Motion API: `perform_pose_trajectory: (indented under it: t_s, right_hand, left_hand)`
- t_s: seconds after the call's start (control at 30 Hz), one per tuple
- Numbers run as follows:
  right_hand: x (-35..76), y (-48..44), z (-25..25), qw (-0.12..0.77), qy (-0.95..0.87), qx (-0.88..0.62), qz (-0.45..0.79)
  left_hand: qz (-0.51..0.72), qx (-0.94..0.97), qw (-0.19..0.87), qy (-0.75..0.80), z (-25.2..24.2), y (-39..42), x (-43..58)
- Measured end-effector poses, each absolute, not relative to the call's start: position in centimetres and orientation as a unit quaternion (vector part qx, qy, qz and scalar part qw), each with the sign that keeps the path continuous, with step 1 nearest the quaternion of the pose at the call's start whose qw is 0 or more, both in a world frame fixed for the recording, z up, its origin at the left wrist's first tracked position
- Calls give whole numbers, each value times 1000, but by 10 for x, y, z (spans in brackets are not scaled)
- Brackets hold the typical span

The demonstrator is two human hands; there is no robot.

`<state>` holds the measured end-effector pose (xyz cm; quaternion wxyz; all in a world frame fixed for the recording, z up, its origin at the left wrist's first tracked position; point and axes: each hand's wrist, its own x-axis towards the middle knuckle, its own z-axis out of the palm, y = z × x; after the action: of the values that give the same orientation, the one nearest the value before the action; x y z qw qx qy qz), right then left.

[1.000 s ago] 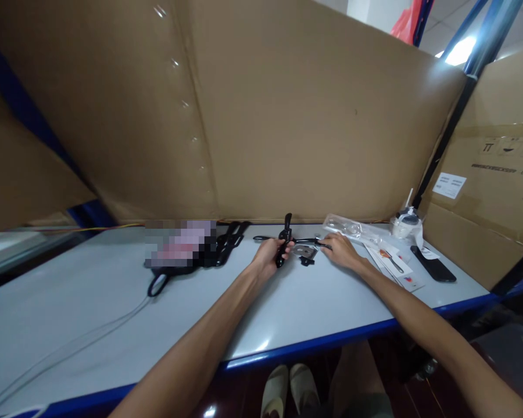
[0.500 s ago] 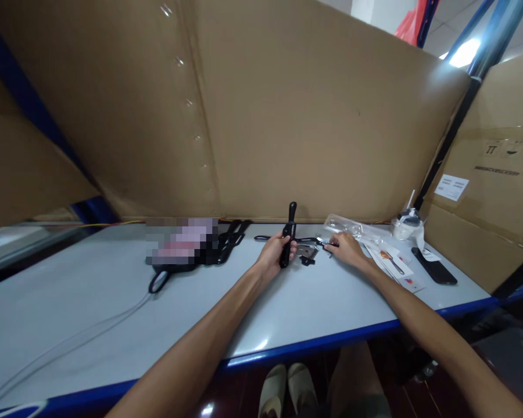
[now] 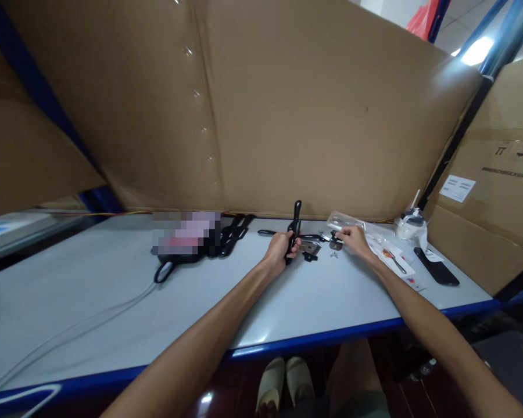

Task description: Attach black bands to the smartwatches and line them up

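Note:
My left hand is wrapped around a black spokeshave body, held nearly upright over the table. Another black spokeshave body lies behind it, partly covered by the hand. Beside my left hand lie a metal blade and a small black cap piece. My right hand is pinched at a small dark cap piece, its fingertips partly hiding it. Below those fingers are a metal blade and a small silvery screw.
More black spokeshave bodies lie to the left, beside a blurred-out item and a black loop with a pale cable. To the right are clear plastic packaging, printed cards, a black phone-like slab and a wrapped container. Cardboard stands behind.
My right hand has shifted slightly from the silvery part to a small dark cap piece; a blade and screw now show beneath it. My left hand still grips the spokeshave body. The view has shifted slightly.

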<state>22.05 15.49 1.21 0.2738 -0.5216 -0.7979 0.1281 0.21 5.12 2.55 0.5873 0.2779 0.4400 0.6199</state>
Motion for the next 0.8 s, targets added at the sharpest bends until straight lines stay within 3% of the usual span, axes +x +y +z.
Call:
perform_pose_trajectory:
  t_s: [0.2,0.4,0.8]
  right_hand:
    - [235,157,16,185,-762,-621,13]
    - [234,147,20,155,-779,-605,-48]
    - [228,145,22,134,-891,-434,14]
  left_hand:
    - [622,279,572,457,28,50,3]
    - [626,303,562,448,26,49,5]
    - [622,301,555,463,27,50,4]
